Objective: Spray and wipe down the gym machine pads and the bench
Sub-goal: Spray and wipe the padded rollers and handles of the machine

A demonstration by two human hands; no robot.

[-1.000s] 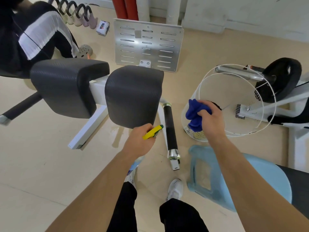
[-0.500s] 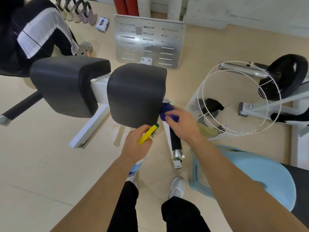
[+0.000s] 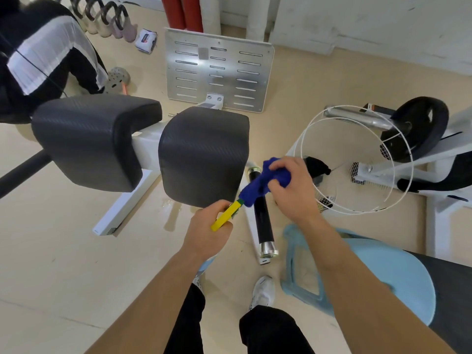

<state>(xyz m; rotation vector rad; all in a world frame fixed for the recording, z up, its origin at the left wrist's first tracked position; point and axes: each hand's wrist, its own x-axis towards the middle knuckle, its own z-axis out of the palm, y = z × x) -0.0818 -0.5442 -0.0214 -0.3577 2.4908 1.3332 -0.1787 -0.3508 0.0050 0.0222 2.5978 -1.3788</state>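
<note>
I see left hand (image 3: 207,232) wrapped round the yellow-topped plastic spray bottle (image 3: 226,216), position unchanged. Right hand (image 3: 293,190) clutches the bunched blue cloth (image 3: 256,187); it's come off the near black textured pad (image 3: 204,154), now at the nozzle.

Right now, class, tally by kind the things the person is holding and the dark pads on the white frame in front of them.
Dark pads: 2, the left pad and the right pad
Cloths: 1, the blue cloth in the right hand
Spray bottles: 1, the spray bottle in the left hand
Total: 4
</note>
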